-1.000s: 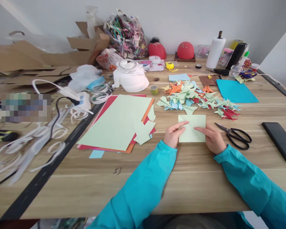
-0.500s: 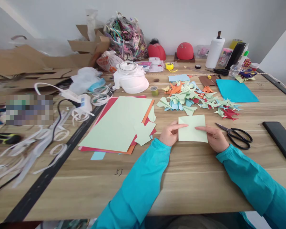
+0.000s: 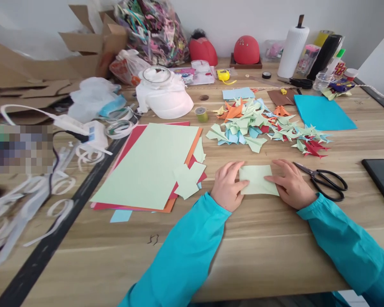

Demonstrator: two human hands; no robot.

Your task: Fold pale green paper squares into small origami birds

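A small pale green sheet of paper is held at its two sides, low over the wooden table. My left hand grips the left edge, thumb on top and fingers curled near the far corner. On the right edge, my right hand holds it the same way, its thumb lying across the top. Black-handled scissors rest just beside my right hand. Beyond the paper spreads a pile of folded paper pieces, mostly pale green with orange, blue and red ones.
Left of my hands lies a stack of coloured sheets with small green squares on it. A phone is at the right, a turquoise sheet behind. A thread spool, white straps and a power strip stand leftward.
The paper now appears lower and flatter. My fingers have shifted from pointing across it to curling around its far corners and sides. The whole view has shifted slightly.
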